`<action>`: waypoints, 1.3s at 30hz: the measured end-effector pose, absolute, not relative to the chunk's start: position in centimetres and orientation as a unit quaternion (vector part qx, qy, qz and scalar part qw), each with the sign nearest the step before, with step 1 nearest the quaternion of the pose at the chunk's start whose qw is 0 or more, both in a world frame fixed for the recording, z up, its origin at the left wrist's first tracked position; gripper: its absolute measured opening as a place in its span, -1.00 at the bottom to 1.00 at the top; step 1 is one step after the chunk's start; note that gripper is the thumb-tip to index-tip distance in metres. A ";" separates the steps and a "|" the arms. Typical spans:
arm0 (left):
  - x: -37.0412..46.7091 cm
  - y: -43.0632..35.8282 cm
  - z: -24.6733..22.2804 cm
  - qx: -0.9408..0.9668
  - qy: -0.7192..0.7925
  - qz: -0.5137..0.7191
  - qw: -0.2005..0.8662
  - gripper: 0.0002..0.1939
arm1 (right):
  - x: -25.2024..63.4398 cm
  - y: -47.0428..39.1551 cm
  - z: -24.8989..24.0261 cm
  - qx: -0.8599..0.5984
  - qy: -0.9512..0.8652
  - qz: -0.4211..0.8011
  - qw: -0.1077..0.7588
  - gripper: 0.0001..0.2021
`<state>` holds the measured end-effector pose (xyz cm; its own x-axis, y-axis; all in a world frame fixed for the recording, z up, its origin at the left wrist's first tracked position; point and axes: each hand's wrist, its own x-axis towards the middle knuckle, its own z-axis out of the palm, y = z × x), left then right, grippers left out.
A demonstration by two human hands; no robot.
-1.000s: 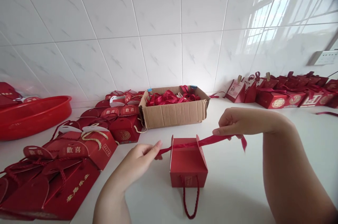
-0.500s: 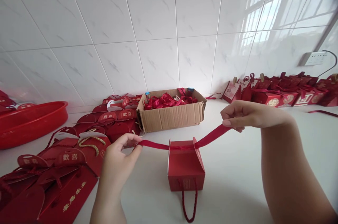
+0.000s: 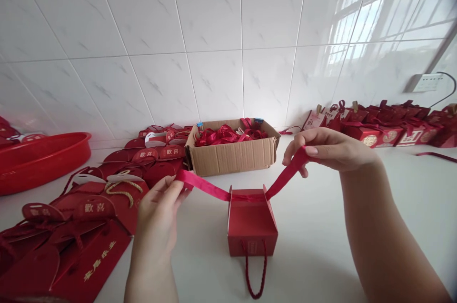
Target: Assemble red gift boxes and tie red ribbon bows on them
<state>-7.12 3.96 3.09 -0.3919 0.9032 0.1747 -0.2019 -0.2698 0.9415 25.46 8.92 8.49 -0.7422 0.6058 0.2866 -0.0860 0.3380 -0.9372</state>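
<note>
A small red gift box (image 3: 252, 219) stands on the white countertop (image 3: 307, 255) between my hands. Its dark red cord handle (image 3: 255, 288) hangs down over the front onto the counter. A red ribbon (image 3: 210, 189) runs through the upper part of the box and comes out on both sides. My left hand (image 3: 162, 203) pinches the ribbon's left end, above and left of the box. On the other side, my right hand (image 3: 326, 150) grips the right end between thumb and fingers, higher up. Both ribbon lengths slope upward from the box.
Behind the gift box sits a cardboard box (image 3: 232, 157) full of red ribbons. Red gift boxes with cord handles (image 3: 96, 241) crowd the left side, near a red plastic basin (image 3: 43, 162). Finished-looking red boxes (image 3: 389, 124) line the tiled wall at right, below a power socket (image 3: 426, 83).
My left hand has risen slightly, lifting its ribbon end. My right hand has shifted left and a little up, so the right ribbon length stands steeper. The gift box has hardly moved.
</note>
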 end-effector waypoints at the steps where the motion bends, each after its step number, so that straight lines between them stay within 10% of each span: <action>1: -7.0 4.0 3.1 0.381 0.438 0.699 0.417 -0.78 | 25.3 9.0 8.5 -0.165 -0.747 0.559 0.319 -0.86; 18: -6.0 3.3 3.8 0.420 0.309 0.633 0.572 -0.50 | 23.0 9.0 8.4 -0.205 -0.681 0.575 0.404 -0.69; 24: -5.4 3.2 4.3 0.430 0.326 0.670 0.509 -0.69 | 22.9 8.7 8.4 -0.175 -0.695 0.553 0.426 -0.68; 33: -5.0 4.9 9.4 0.636 0.411 0.555 0.344 -0.78 | 22.2 8.8 8.9 -0.187 -0.691 0.537 0.447 -0.13; 39: -4.8 6.2 13.1 0.743 0.411 0.441 0.292 -0.81 | 20.7 7.6 9.1 -0.264 -0.720 0.357 0.533 -0.80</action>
<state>-4.78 6.17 13.07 0.2742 0.8676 0.4149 0.3537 -0.4921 0.7954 20.71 7.59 9.09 -0.2928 0.7610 0.5789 0.0004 0.6056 -0.7958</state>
